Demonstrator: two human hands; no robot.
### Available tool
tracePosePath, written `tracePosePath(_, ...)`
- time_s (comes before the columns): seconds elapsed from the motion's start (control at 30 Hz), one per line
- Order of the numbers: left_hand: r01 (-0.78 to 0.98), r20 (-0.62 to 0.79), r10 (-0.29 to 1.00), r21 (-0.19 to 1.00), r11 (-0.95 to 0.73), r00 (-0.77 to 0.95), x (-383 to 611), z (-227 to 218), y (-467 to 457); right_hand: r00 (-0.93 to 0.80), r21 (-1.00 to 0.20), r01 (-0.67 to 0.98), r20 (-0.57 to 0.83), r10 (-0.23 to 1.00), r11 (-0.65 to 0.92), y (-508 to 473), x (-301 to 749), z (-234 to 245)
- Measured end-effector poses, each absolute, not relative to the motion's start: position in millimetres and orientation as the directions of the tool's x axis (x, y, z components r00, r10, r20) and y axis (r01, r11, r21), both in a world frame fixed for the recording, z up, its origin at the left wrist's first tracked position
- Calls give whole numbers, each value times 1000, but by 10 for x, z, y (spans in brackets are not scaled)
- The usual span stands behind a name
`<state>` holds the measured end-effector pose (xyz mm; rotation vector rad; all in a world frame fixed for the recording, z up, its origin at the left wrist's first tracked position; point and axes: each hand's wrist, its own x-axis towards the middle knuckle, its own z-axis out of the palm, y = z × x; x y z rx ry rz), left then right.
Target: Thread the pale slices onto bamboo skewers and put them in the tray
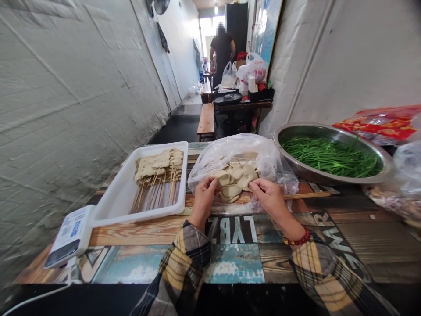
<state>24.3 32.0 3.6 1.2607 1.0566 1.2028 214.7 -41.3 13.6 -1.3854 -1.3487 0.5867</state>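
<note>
A clear plastic bag [263, 153] lies open on the table, full of pale round slices [237, 175]. My left hand [204, 195] is at the bag's near left edge, fingers pinched on one slice. My right hand [268, 195] is at the bag's near right side, fingers closed on a thin wooden skewer [309, 195] that points right along the table. A white tray [112, 206] on the left holds several skewers threaded with the same slices [159, 164].
A steel bowl [388, 166] of green stems stands at the right, with plastic bags [394, 184] beyond it. A white device [70, 235] sits at the table's left corner. A wall runs along the left. A person [222, 50] stands far down the aisle by benches.
</note>
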Motion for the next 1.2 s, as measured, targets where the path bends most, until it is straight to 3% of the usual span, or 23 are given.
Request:
tracePosePath(0.17,-265,-29,994,963,56,106,223,10,348,209,-904,379,290,934,196,-419,2150,104)
tracePosePath(0.3,-258,-30,996,965,50,84,210,5,364,180,-907,373,280,943,198,-422,2149,99)
tracePosePath(0.37,-122,2,1000,993,1,29,190,-1,376,179,-905,377,282,943,199,-420,2149,103)
tracePosePath(0.47,280,118,990,956,-91,-81,161,-7,385,193,-907,377,277,941,190,-418,2148,110)
tracePosePath(0.57,640,321,945,739,-213,-56,157,9,350,203,-910,370,273,940,184,-418,2142,114)
tracePosePath(0.63,722,427,903,609,-328,50,171,28,301,202,-911,367,273,941,186,-419,2137,119)
tracePosePath(0.83,690,449,816,459,-559,363,224,38,212,202,-911,369,270,941,182,-419,2120,136)
tracePosePath(1.2,681,460,775,395,-616,435,299,75,159,177,-901,390,273,945,187,-412,2114,88)
